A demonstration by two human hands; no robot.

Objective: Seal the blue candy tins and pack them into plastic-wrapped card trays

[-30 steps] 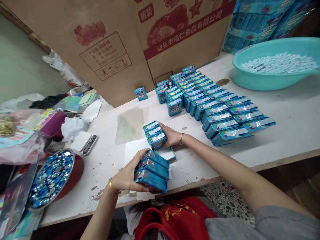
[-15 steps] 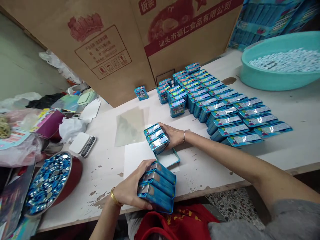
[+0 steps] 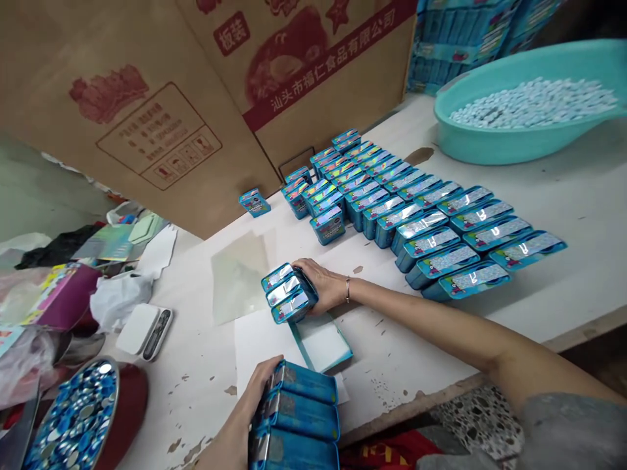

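Observation:
My left hand (image 3: 242, 418) is closed around a stack of three blue candy boxes (image 3: 296, 418) near the front edge of the table, partly cut off by the bottom of the view. Beyond it, my right hand (image 3: 321, 285) grips three more blue candy boxes (image 3: 287, 292) side by side, their shiny lids facing up and toward me. Under and just in front of that hand lies a shallow white tray with a blue rim (image 3: 326, 344). It rests partly on white paper (image 3: 255, 339). Translucent sheets (image 3: 235, 281) lie behind.
Rows of blue candy boxes (image 3: 416, 225) stand right of centre. A turquoise basin (image 3: 499, 147) of pale tablets is at the back right, and a large carton (image 3: 206, 85) rises behind. On the left are a small scale (image 3: 142, 331) and a red bowl (image 3: 130, 405) of blue-and-silver pieces.
The view has shifted, so most table items appear lower and further left. My left hand and its boxes sit lower in view. More of the shallow tray shows below my right hand.

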